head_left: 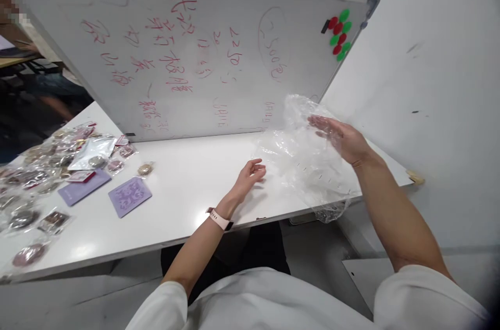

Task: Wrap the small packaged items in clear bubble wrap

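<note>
A crumpled clear plastic bag (300, 163) lies on the right part of the white table (187, 189) and hangs over its front edge. My right hand (339, 137) rests flat on top of the bag with fingers stretched out. My left hand (250, 176) hovers at the bag's left edge, fingers loosely curled and apart, holding nothing; a pale pink watch sits on that wrist.
A whiteboard (203, 54) with red writing leans on the table's far side, with red and green magnets (339, 33) at its top right. Several small packets (47, 174) and two purple cards (128, 195) lie at the left. A white wall is to the right.
</note>
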`<state>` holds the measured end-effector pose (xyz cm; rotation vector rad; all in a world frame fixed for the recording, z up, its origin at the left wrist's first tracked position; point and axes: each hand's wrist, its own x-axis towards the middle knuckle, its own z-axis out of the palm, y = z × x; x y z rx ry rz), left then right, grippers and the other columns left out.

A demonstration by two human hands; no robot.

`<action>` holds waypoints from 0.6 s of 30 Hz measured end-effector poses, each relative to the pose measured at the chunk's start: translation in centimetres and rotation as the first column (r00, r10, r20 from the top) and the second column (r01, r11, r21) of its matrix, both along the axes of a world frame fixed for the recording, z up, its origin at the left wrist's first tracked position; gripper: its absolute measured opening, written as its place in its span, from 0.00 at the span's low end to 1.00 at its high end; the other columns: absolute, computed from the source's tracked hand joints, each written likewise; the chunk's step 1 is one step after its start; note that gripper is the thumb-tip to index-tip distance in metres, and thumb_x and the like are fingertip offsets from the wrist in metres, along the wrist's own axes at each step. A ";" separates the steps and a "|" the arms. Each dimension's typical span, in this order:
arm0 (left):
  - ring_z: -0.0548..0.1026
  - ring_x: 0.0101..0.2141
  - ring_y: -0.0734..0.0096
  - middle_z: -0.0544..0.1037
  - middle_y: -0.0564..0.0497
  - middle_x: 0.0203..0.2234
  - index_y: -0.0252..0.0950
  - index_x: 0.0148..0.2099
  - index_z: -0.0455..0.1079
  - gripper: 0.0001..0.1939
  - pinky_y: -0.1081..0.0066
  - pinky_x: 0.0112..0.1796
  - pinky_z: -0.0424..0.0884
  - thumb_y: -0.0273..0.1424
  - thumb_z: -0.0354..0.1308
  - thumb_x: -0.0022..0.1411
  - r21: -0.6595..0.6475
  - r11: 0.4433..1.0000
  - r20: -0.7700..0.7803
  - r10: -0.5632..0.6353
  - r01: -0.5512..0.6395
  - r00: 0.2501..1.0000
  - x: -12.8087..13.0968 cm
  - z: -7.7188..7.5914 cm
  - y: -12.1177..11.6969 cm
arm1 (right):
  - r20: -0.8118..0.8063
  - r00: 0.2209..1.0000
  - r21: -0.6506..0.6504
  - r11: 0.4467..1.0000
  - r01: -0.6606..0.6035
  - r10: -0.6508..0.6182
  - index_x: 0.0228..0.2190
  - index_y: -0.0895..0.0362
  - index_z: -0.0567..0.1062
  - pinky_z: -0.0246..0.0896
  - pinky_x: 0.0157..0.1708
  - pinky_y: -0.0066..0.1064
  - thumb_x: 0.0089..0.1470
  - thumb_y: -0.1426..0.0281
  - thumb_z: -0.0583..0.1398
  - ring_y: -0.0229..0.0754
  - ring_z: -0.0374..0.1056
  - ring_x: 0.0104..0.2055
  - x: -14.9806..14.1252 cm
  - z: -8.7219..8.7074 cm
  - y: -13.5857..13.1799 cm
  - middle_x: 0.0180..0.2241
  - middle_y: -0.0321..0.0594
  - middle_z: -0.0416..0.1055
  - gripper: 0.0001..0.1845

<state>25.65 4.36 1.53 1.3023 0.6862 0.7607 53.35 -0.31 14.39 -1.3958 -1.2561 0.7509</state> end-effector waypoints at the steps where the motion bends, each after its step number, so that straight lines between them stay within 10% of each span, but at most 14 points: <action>1: 0.70 0.56 0.57 0.66 0.36 0.61 0.40 0.65 0.58 0.35 0.59 0.50 0.72 0.44 0.64 0.60 0.033 0.999 0.058 -0.007 0.005 0.998 0.2 0.8 -0.7 | -0.029 0.995 0.020 0.995 -0.095 0.096 0.50 0.47 0.77 0.57 0.61 0.55 0.60 0.49 0.55 0.52 0.62 0.64 -2.4 0.2 0.2 0.61 0.39 0.68 0.24; 6: 0.63 0.63 0.52 0.58 0.36 0.67 0.46 0.72 0.44 0.51 0.54 0.57 0.66 0.45 0.69 0.56 0.041 0.982 0.196 0.172 -0.183 0.966 -0.5 3.5 -1.3 | -0.063 0.866 0.015 0.868 -0.497 0.497 0.54 0.43 0.74 0.60 0.59 0.55 0.58 0.43 0.55 0.53 0.60 0.65 -11.2 0.5 0.8 0.63 0.36 0.66 0.29; 11: 0.68 0.60 0.55 0.63 0.38 0.64 0.40 0.65 0.57 0.34 0.55 0.55 0.70 0.48 0.59 0.63 -0.201 0.926 0.244 0.362 -0.319 0.900 -7.6 3.6 0.7 | 0.082 0.855 0.009 0.858 -0.514 0.511 0.53 0.44 0.76 0.58 0.59 0.59 0.58 0.42 0.56 0.57 0.60 0.65 -13.2 3.9 -0.4 0.59 0.38 0.70 0.29; 13: 0.71 0.57 0.54 0.66 0.36 0.62 0.37 0.62 0.61 0.33 0.53 0.52 0.73 0.54 0.50 0.65 -0.288 0.917 0.286 0.356 -0.274 0.890 -11.2 3.6 0.8 | 0.211 0.750 -0.045 0.772 -0.634 0.627 0.51 0.45 0.78 0.56 0.62 0.58 0.59 0.45 0.58 0.56 0.61 0.64 -14.6 3.9 -1.1 0.56 0.38 0.73 0.26; 18: 0.76 0.53 0.46 0.74 0.34 0.54 0.36 0.56 0.66 0.37 0.46 0.47 0.75 0.61 0.43 0.64 -0.355 0.897 0.247 0.360 -0.262 0.900 -19.2 2.5 -0.7 | 0.513 0.303 -0.201 0.455 -0.868 0.803 0.56 0.43 0.75 0.39 0.69 0.57 0.67 0.59 0.51 0.50 0.57 0.67 -20.8 -3.7 -2.8 0.61 0.37 0.68 0.20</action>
